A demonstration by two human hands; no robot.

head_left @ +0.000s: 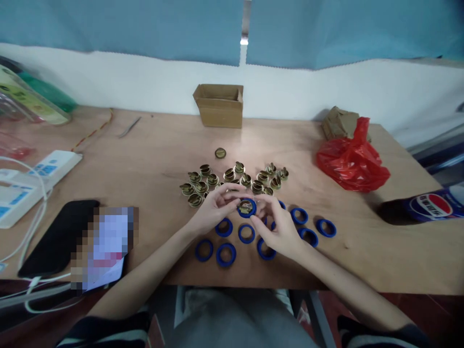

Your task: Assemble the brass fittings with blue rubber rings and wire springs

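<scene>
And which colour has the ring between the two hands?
The ring is blue, best seen in the head view.

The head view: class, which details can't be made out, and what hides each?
In the head view:
Fine detail inside the held blue ring: too small, blurred.
Some brass pieces: partly covered by the left hand.
Some loose blue rings: partly covered by the right hand.
Contents of the red bag: hidden by its plastic.
End of the bottle: cut off by the right edge.
Phone screen: masked by pixel blocks.
</scene>
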